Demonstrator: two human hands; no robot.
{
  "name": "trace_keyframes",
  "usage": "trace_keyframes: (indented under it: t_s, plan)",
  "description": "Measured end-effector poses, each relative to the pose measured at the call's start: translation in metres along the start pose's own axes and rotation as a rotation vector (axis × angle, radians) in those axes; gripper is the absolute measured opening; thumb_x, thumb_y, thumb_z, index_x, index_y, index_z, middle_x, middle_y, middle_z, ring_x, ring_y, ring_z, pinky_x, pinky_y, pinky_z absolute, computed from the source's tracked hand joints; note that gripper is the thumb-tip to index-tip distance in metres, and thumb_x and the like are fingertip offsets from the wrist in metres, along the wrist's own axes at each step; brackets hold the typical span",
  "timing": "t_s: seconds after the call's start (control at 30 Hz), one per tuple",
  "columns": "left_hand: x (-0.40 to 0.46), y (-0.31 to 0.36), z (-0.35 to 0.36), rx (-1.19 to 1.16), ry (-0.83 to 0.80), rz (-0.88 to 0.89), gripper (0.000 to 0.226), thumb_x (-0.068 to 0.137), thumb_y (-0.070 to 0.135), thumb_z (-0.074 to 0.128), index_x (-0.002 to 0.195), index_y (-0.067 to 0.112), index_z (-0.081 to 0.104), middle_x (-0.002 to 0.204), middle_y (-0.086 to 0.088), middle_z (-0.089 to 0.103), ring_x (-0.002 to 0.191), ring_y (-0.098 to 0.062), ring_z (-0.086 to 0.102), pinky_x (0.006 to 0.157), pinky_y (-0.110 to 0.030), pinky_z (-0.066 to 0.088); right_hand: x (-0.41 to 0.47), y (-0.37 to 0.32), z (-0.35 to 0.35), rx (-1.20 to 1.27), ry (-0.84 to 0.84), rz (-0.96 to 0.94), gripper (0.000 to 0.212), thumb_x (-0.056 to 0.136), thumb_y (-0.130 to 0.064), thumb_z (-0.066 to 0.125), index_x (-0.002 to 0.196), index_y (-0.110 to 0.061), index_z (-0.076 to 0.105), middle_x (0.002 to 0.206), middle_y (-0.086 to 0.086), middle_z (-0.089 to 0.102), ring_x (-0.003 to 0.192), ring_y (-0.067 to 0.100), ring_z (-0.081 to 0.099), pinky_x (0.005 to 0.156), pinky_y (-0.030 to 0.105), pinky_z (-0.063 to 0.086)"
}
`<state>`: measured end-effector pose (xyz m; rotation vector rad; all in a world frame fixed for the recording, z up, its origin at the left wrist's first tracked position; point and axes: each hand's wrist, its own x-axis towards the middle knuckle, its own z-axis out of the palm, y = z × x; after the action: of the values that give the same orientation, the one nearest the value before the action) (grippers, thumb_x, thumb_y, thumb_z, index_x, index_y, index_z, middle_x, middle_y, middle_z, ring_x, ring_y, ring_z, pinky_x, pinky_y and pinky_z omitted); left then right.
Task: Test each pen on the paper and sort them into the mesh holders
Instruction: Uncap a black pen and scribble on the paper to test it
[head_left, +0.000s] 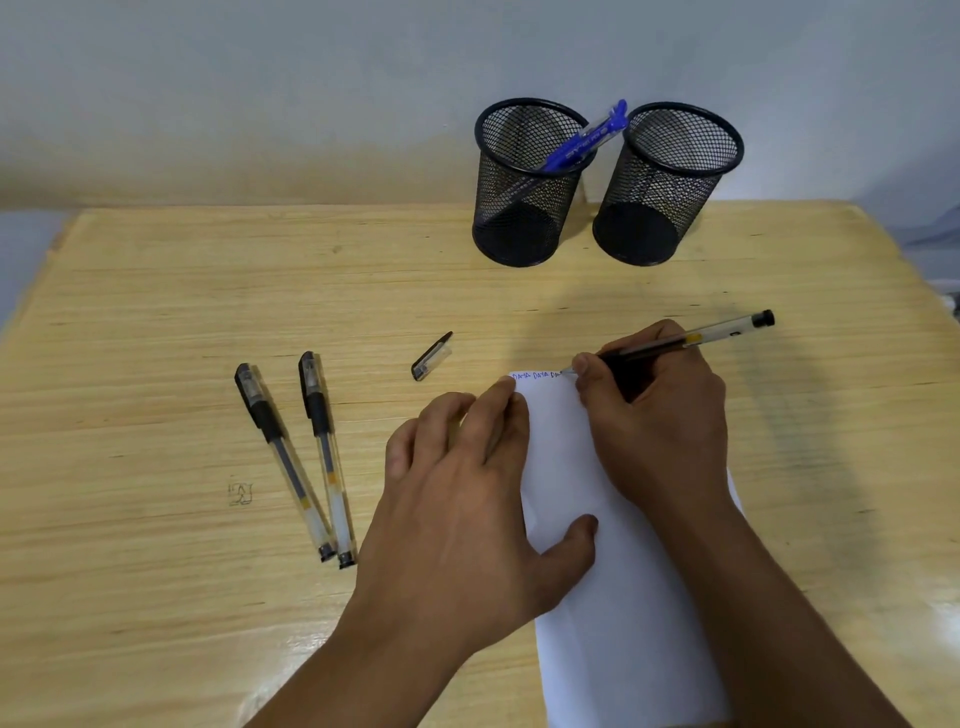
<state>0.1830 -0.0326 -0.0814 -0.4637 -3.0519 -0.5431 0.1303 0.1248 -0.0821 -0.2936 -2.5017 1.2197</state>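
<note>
My right hand (657, 410) grips a clear black-ink pen (711, 332), its tip touching the top edge of the white paper (618, 623) beside small blue writing. My left hand (462, 499) lies flat with spread fingers on the paper's left side. The pen's loose cap (431, 357) lies on the table to the upper left of the paper. Two capped black pens (301, 457) lie side by side further left. Two black mesh holders stand at the back: the left holder (524, 208) contains a blue pen (584, 140), the right holder (660, 202) looks empty.
The wooden table (156, 312) reaches a pale wall at the back. A small pencil doodle (241, 493) marks the wood left of the two pens. The table's right edge runs close to the paper's right side.
</note>
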Motion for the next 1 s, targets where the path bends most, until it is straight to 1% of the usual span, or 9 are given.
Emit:
trace_keyframes:
  t_s: [0.17, 0.4, 0.63, 0.77, 0.9, 1.0]
  plan:
    - [-0.0001, -0.0005, -0.0002, 0.000, -0.010, 0.000, 0.085, 0.074, 0.075, 0.049, 0.134, 0.015, 0.053, 0.147, 0.002, 0.045, 0.133, -0.026, 0.036, 0.105, -0.041, 0.019, 0.0001, 0.0003, -0.0006, 0.017, -0.024, -0.007, 0.016, 0.084, -0.021, 0.074, 0.083, -0.020, 0.058, 0.067, -0.022, 0.059, 0.070, -0.020, 0.058, 0.060, -0.004, 0.038]
    - [-0.0004, -0.0007, 0.0012, -0.004, -0.006, 0.000, 0.084, 0.074, 0.075, 0.049, 0.134, 0.016, 0.053, 0.146, 0.002, 0.045, 0.133, -0.026, 0.036, 0.107, -0.041, 0.019, 0.0001, 0.0005, -0.0006, 0.002, 0.008, -0.010, 0.018, 0.084, -0.022, 0.075, 0.080, -0.023, 0.057, 0.064, -0.022, 0.057, 0.068, -0.023, 0.056, 0.061, -0.005, 0.037]
    - [-0.0004, -0.0011, 0.0018, -0.015, 0.005, 0.006, 0.084, 0.074, 0.074, 0.050, 0.133, 0.016, 0.053, 0.146, 0.002, 0.045, 0.133, -0.026, 0.036, 0.107, -0.041, 0.019, 0.0004, 0.0005, 0.0004, 0.004, -0.005, -0.011, 0.017, 0.084, -0.021, 0.074, 0.082, -0.020, 0.057, 0.064, -0.023, 0.058, 0.067, -0.022, 0.057, 0.058, -0.005, 0.037]
    - [-0.0003, -0.0010, 0.0013, -0.016, 0.005, 0.004, 0.084, 0.074, 0.074, 0.050, 0.134, 0.016, 0.053, 0.147, 0.002, 0.045, 0.133, -0.026, 0.036, 0.106, -0.042, 0.020, -0.0001, -0.0003, 0.0004, 0.007, 0.004, -0.014, 0.016, 0.085, -0.021, 0.074, 0.083, -0.020, 0.058, 0.066, -0.023, 0.058, 0.070, -0.022, 0.057, 0.062, -0.004, 0.038]
    - [-0.0004, -0.0013, 0.0014, -0.014, 0.005, 0.010, 0.083, 0.074, 0.074, 0.050, 0.133, 0.016, 0.052, 0.147, 0.002, 0.044, 0.133, -0.026, 0.036, 0.106, -0.041, 0.019, -0.0012, -0.0007, -0.0001, 0.031, -0.014, -0.013, 0.017, 0.086, -0.019, 0.073, 0.085, -0.018, 0.056, 0.068, -0.020, 0.059, 0.070, -0.021, 0.057, 0.061, -0.004, 0.038]
    - [-0.0009, -0.0017, 0.0014, -0.014, 0.007, 0.009, 0.084, 0.074, 0.075, 0.049, 0.135, 0.016, 0.052, 0.148, 0.002, 0.043, 0.134, -0.026, 0.035, 0.107, -0.041, 0.019, -0.0010, -0.0003, -0.0003, 0.034, -0.019, -0.006, 0.016, 0.085, -0.020, 0.074, 0.086, -0.018, 0.058, 0.069, -0.021, 0.058, 0.070, -0.023, 0.056, 0.061, -0.005, 0.038]
